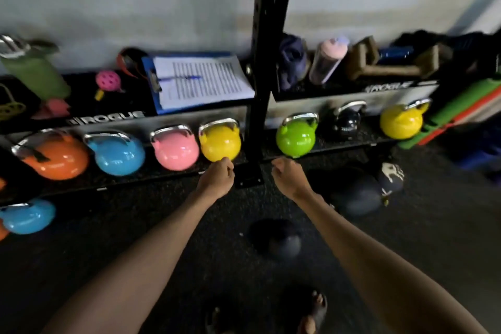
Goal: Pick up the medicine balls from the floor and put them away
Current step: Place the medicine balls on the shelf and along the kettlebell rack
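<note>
My left hand [217, 175] and right hand [287, 175] curled, empty, yellow kettlebell [220, 142] just past left fingers [227, 165], dark medicine ball [355, 195] near, right of right fingers [278, 164]

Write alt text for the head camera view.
The left hand and right hand reach forward, both curled and empty. Dark medicine balls lie on the floor at right, near a rack of coloured kettlebells.

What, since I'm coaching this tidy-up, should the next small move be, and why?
Probably open both hands and lower them to the dark medicine ball on the floor beside the right forearm. The left hand and the right hand are curled, holding nothing, up by the kettlebell shelf, and that ball looks nearest.
</note>
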`<control>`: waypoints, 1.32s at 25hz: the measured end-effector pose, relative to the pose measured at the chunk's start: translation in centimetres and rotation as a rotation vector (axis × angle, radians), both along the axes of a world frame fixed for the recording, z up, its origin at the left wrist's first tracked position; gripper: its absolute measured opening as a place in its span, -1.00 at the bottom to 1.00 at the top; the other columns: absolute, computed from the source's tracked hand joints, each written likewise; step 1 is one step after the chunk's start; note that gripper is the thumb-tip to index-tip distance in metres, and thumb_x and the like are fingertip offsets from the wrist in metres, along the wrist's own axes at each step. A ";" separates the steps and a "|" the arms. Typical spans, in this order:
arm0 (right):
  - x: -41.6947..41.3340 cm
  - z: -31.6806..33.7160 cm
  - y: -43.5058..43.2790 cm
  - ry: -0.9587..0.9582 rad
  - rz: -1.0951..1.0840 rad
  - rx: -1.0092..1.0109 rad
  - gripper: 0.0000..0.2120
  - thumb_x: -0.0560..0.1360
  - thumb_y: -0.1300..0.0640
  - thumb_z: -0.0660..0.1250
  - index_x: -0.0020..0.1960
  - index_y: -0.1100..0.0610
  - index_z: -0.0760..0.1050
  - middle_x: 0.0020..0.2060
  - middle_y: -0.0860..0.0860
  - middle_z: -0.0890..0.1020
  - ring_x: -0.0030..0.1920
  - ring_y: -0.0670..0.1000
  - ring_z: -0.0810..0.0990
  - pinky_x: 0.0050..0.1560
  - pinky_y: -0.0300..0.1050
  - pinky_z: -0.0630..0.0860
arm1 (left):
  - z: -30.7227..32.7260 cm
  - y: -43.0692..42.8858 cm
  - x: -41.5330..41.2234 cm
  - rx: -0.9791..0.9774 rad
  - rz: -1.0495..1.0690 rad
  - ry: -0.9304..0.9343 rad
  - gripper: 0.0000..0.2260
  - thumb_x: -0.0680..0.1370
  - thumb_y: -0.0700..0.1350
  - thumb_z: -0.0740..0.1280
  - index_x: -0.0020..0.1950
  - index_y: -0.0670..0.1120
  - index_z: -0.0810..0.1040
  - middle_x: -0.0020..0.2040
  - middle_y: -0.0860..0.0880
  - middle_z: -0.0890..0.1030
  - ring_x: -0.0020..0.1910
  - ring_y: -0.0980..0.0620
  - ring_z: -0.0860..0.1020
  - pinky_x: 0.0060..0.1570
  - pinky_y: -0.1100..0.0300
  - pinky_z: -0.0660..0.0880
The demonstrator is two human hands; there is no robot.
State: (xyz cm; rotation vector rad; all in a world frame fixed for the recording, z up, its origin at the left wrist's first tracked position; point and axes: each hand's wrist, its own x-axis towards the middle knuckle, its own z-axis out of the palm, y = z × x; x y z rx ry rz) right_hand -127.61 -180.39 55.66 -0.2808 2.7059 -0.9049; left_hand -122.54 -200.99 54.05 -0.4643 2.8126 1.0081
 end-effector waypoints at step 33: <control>-3.9 -78.4 22.8 -0.892 -0.726 -0.624 -0.19 0.24 -0.52 0.29 0.28 0.00 0.60 0.15 0.09 0.68 0.17 0.16 0.65 0.25 0.23 0.54 | -77.5 21.9 -1.4 1.091 0.840 -0.609 0.05 -0.02 0.69 0.29 0.42 0.30 0.42 0.46 -0.03 0.44 0.34 -0.26 0.43 0.17 -0.47 0.34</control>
